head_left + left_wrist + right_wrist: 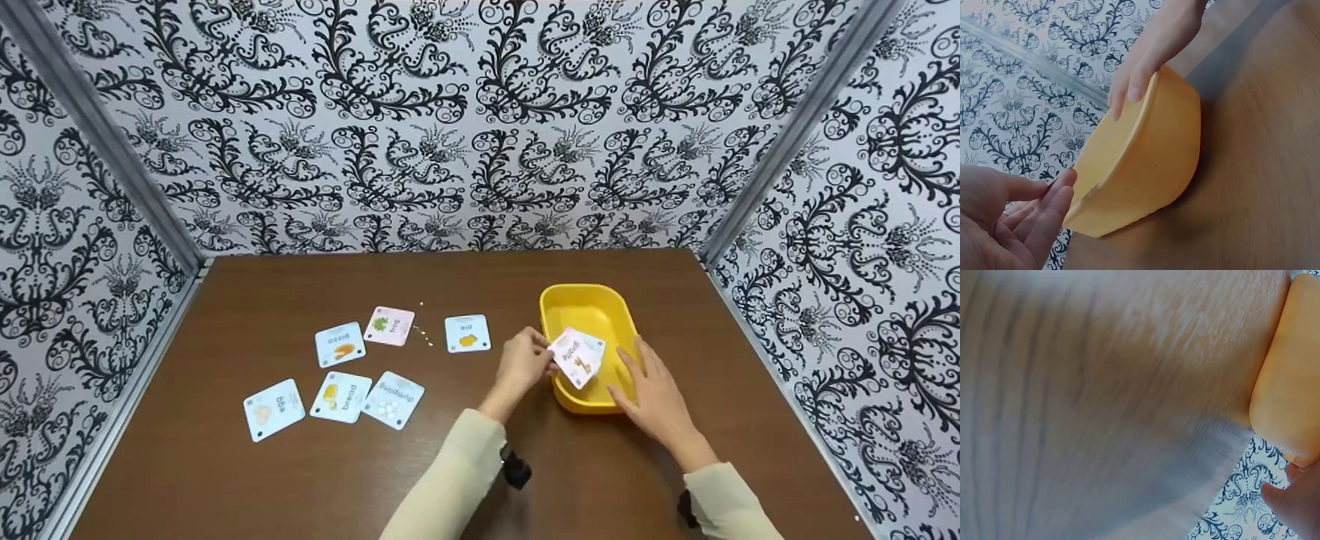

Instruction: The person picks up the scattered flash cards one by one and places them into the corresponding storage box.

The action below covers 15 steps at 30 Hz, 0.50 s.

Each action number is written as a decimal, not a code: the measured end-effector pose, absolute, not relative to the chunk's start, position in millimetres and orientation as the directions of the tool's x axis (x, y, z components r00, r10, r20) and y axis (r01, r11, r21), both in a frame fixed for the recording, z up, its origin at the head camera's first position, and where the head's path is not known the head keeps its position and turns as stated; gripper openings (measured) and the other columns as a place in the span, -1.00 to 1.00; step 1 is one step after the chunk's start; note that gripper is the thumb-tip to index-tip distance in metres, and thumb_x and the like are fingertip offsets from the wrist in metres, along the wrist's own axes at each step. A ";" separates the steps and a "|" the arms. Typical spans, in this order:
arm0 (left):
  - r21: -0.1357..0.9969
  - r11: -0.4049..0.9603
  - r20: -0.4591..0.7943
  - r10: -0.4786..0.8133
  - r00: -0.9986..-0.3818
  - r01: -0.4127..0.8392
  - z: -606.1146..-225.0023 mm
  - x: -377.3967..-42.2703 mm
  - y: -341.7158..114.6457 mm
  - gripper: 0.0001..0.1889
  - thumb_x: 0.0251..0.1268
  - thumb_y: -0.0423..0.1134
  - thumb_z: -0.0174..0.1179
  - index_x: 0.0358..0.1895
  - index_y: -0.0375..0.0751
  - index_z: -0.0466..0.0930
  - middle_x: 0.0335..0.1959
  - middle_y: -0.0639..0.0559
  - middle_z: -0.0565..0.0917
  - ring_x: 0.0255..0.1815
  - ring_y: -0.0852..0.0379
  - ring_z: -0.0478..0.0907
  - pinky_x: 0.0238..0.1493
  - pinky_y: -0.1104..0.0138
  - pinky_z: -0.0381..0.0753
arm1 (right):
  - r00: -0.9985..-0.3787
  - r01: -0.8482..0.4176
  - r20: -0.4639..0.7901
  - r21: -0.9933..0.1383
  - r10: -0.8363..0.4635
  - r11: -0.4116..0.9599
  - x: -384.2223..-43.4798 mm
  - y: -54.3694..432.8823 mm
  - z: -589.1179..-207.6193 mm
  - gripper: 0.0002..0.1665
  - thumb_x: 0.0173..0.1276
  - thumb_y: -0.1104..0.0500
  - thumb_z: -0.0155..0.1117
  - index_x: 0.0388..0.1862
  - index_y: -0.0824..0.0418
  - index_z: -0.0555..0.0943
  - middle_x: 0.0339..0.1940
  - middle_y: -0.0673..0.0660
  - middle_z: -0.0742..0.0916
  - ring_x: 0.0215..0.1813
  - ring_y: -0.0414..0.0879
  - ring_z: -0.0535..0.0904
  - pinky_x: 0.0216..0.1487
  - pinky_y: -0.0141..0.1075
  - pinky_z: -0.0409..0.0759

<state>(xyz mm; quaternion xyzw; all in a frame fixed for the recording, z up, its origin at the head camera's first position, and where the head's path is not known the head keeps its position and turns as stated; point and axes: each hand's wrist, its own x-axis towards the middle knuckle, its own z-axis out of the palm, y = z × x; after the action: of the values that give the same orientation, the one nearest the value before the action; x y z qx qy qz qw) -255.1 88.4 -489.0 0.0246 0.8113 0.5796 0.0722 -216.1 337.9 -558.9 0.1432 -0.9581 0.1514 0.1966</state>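
My left hand point(523, 361) pinches a pink-white giraffe card point(576, 358) by its left edge, above the yellow tub point(559, 296). Another card edge shows behind it, so it seems to be a small stack. In the left wrist view, thumb and fingers of the left hand point(1024, 211) meet at a thin dark edge. At the tub's right side, my right hand point(658, 396) reaches over the rim with its fingers extended and spread. The left wrist view shows the right hand's fingers point(1135, 93) hanging inside the rim. Only part of the right hand point(1297, 495) appears in the right wrist view.
Left of the tub lie a pie card point(467, 333), a frog card point(389, 325), a pizza card point(340, 344), a bread card point(341, 397), a dumpling card point(393, 400) and an egg card point(274, 409). Patterned walls point(450, 150) enclose the brown table point(315, 480).
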 end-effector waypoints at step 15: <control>0.803 0.592 -0.018 0.147 -0.989 0.073 -484.8 -250.0 88.2 -0.94 0.16 -0.40 0.33 -0.30 -0.22 0.72 -0.47 0.08 0.76 -0.54 0.29 0.59 -0.52 0.50 0.49 | -0.916 -0.299 0.353 -0.282 -0.191 0.912 -215.9 338.6 -558.4 -0.26 0.35 -0.05 0.27 0.43 0.26 0.41 0.58 0.40 0.23 0.53 0.34 0.19 0.46 0.26 0.23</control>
<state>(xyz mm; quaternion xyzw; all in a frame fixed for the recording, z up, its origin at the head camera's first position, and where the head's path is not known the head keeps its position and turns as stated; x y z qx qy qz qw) -250.0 88.2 -484.8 0.0615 0.8913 0.4474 0.0412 -215.9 338.6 -558.4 0.1269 -0.9643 0.1675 0.1612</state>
